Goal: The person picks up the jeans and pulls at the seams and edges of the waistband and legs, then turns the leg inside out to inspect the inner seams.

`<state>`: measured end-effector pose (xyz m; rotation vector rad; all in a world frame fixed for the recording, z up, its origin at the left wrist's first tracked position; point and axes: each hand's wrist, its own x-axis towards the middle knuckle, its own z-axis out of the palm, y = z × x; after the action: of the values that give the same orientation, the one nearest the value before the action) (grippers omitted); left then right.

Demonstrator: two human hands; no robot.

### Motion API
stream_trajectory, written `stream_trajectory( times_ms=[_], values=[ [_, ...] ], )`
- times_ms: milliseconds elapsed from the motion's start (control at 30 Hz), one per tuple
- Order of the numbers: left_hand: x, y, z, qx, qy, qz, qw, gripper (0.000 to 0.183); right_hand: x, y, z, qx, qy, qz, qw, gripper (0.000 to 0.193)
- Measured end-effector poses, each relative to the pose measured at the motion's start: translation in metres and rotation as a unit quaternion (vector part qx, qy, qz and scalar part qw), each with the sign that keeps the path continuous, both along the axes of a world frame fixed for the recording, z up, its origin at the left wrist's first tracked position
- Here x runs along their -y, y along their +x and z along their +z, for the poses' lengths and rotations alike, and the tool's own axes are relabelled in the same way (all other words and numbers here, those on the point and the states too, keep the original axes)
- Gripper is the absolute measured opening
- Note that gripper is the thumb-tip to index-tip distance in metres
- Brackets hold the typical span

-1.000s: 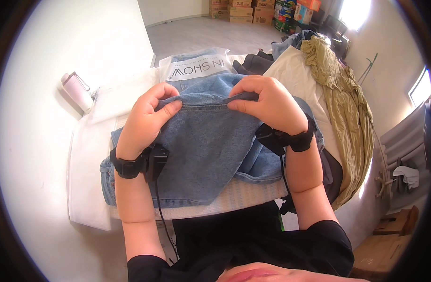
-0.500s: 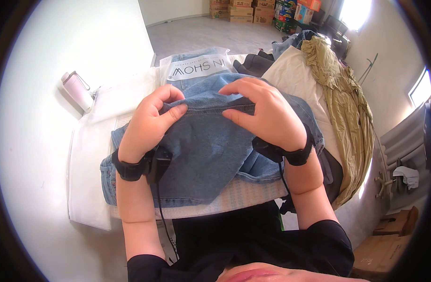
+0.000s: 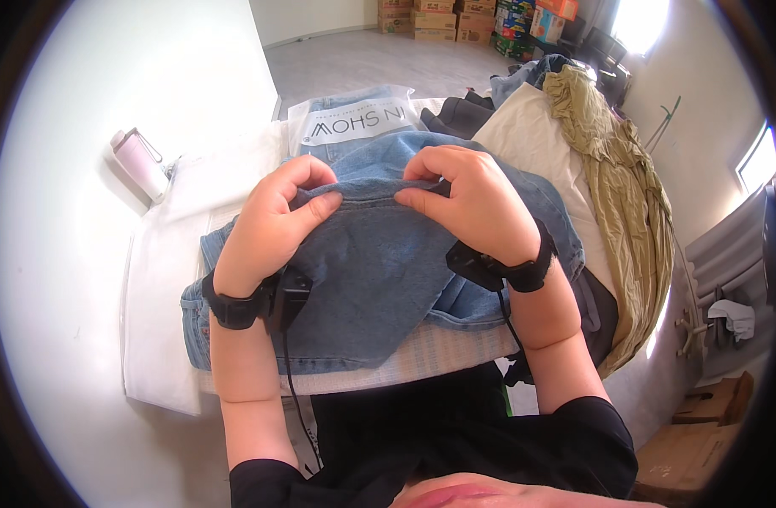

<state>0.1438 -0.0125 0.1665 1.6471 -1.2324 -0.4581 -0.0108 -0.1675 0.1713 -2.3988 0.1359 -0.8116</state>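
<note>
A blue denim garment [image 3: 358,271], probably jeans, lies spread and partly folded on the cloth-covered table before me. My left hand [image 3: 282,207] pinches a seamed edge of the denim between thumb and fingers. A short way to the right, my right hand [image 3: 464,199] grips the same edge, thumb on the near side and fingers curled over the far side. Between the two hands the edge is lifted slightly into a ridge. Black straps with small boxes and cables sit on both wrists. The fingertips are partly hidden by the cloth.
Behind the denim lies a clear bag [image 3: 354,118] with folded denim inside. A pink tumbler [image 3: 138,165] stands at the far left by the wall. Olive clothing [image 3: 612,195] and a cream cloth [image 3: 523,135] are heaped on the right. Cardboard boxes [image 3: 434,21] are stacked far back.
My right hand has come down and in, and its open fingers have closed on the denim edge. The left hand keeps its pinch, shifted very slightly right.
</note>
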Motion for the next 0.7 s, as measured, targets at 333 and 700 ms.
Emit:
stream_trajectory(
  times_ms=[333, 700],
  values=[
    [0.001, -0.006, 0.000, 0.041, -0.003, -0.016, 0.999, 0.023, -0.005, 0.002, 0.000, 0.067, -0.033, -0.005, 0.997, 0.013],
    [0.001, -0.011, 0.000, 0.058, -0.022, -0.017, 0.998, 0.019, -0.017, -0.002, -0.004, 0.073, -0.146, 0.034, 0.986, 0.015]
  ],
)
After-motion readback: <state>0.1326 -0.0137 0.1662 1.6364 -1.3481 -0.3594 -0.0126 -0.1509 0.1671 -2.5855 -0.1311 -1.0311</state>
